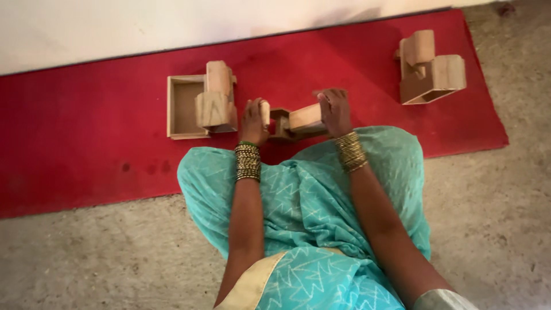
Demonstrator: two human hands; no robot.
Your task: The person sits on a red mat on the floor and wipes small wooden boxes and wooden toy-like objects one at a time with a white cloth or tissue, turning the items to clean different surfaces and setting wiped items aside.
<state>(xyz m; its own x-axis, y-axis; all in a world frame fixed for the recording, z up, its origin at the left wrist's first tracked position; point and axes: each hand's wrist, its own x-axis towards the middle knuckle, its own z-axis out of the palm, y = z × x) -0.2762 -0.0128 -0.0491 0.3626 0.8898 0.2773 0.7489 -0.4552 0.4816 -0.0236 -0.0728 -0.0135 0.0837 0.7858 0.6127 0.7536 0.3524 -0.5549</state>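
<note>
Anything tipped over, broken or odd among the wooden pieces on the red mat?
Nothing looks broken. The wooden pieces at upper right lie tumbled against each other at angles. Dark spots stain the red mat at lower left. Left hand and right hand each grip a block.

red mat (pixel 86 132) on grey concrete floor (pixel 115 258), open wooden box (pixel 182 107) with blocks (pixel 217 97) left-centre on mat, second wooden block cluster (pixel 430 69) at mat's far right, white wall (pixel 115 23) behind mat

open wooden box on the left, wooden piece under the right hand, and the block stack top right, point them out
open wooden box (pixel 185 107), head view, on its bare inner floor
wooden piece (pixel 305 119), head view, on its pale top face beside the right hand (pixel 334 112)
block stack (pixel 439 77), head view, on the front block's side
</note>
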